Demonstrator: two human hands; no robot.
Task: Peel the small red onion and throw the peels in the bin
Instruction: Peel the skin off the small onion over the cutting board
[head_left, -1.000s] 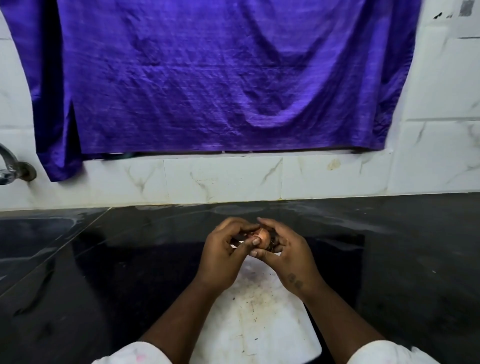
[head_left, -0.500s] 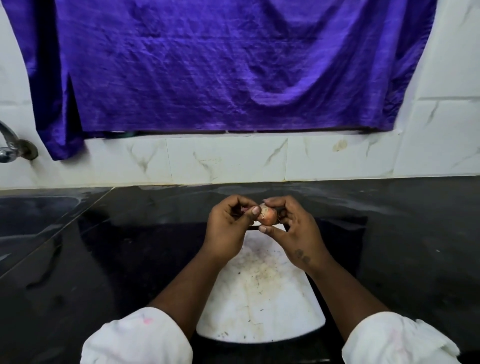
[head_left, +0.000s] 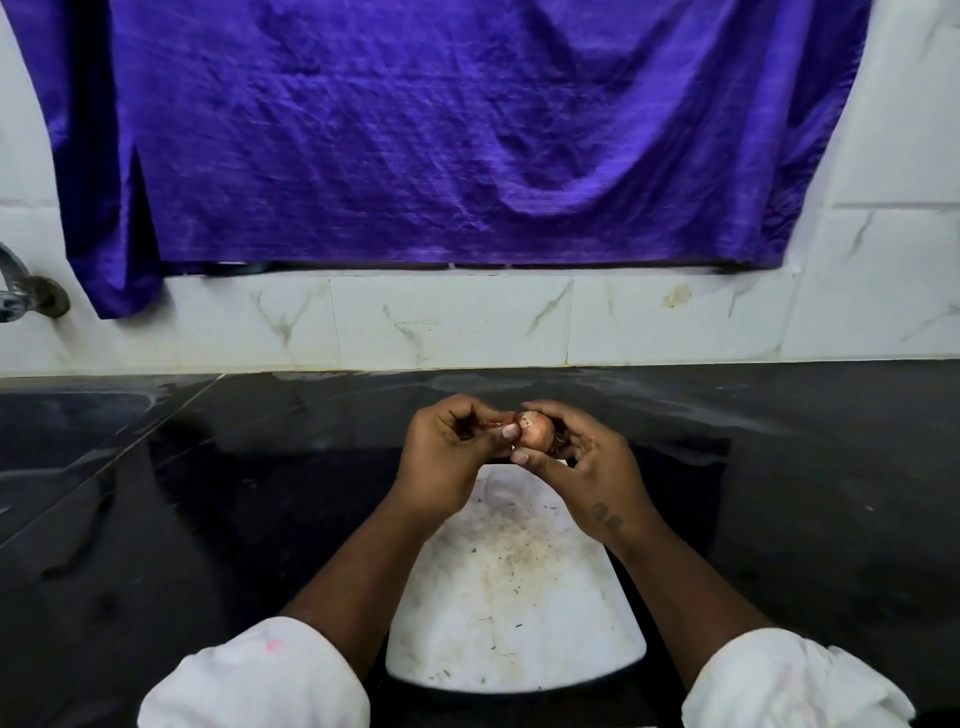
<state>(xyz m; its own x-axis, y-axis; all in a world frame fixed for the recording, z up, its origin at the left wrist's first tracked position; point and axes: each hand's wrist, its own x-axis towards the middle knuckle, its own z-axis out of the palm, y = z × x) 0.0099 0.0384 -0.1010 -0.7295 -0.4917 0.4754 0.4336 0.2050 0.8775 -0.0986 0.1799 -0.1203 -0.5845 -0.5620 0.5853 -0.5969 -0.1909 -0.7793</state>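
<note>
Black bench (head_left: 208, 519) and white board (head_left: 514, 623) beneath red onion (head_left: 536, 434), pinched between curled left grip (head_left: 447, 467) and right grip (head_left: 592, 478).

Soft even light, glare streaks on the glossy black counter (head_left: 779, 467), slight motion blur, wide-angle bending at edges.

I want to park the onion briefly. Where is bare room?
Bare black countertop right of the white cutting board, and left of it up to the sink. Crowded: the board's far end, under left hand, right hand, red onion.
</note>
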